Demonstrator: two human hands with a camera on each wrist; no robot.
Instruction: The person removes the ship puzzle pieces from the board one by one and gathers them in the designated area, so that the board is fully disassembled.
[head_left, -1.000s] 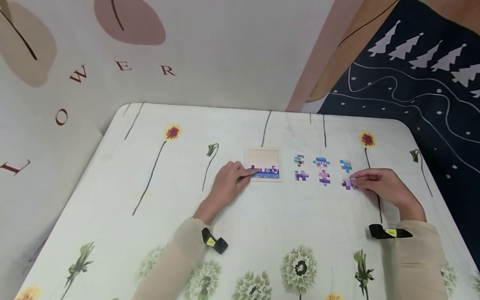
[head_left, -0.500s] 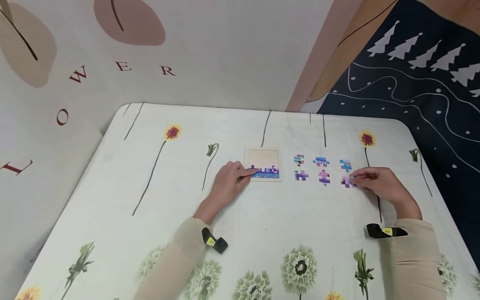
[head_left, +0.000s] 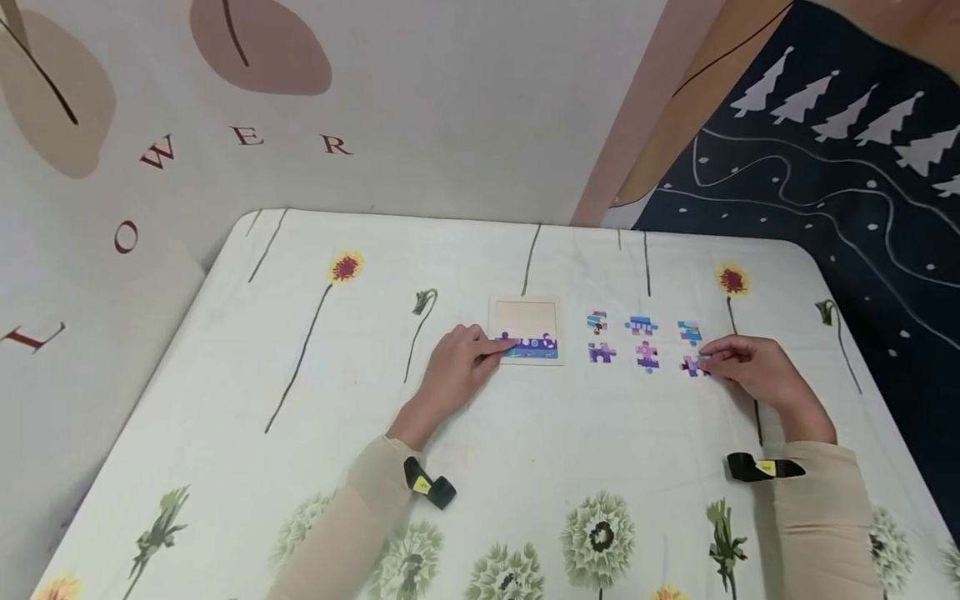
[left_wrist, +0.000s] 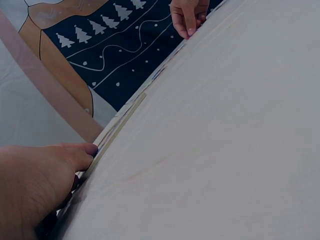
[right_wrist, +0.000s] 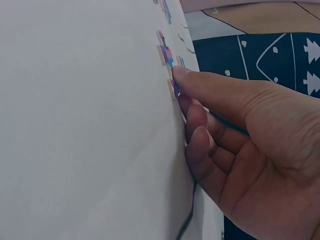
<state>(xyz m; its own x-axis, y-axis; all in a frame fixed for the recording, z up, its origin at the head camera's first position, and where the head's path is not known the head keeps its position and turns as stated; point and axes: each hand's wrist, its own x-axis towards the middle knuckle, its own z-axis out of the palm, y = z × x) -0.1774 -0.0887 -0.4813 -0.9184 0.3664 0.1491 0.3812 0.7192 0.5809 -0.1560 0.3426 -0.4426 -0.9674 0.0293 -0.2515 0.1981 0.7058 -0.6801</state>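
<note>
I have the thumb and index finger of the right hand (head_left: pixel 757 371) together, pinching the edge of a purple-and-pink puzzle piece (head_left: pixel 692 365) that lies well to the right of the wooden tray (head_left: pixel 527 317). On the left hand (head_left: pixel 457 367), one finger reaches over the tray's left edge, its tip on the joined strip (head_left: pixel 537 347); I cannot tell whether the thumb pinches there or only rests. That strip, purple and blue, fills the front part of the tray, and behind it I see bare pale wood. To the tray's right I count five more loose pieces: a purple piece (head_left: pixel 600 353) nearest it, a pink piece (head_left: pixel 648 357) further along, and behind this row a striped piece (head_left: pixel 597 322), a blue-and-purple piece (head_left: pixel 641 325) and a blue piece (head_left: pixel 689 332). Under the tray runs a white worktop (head_left: pixel 562 425) printed with flowers; beyond it stands a pale wall (head_left: pixel 465 125).
</note>
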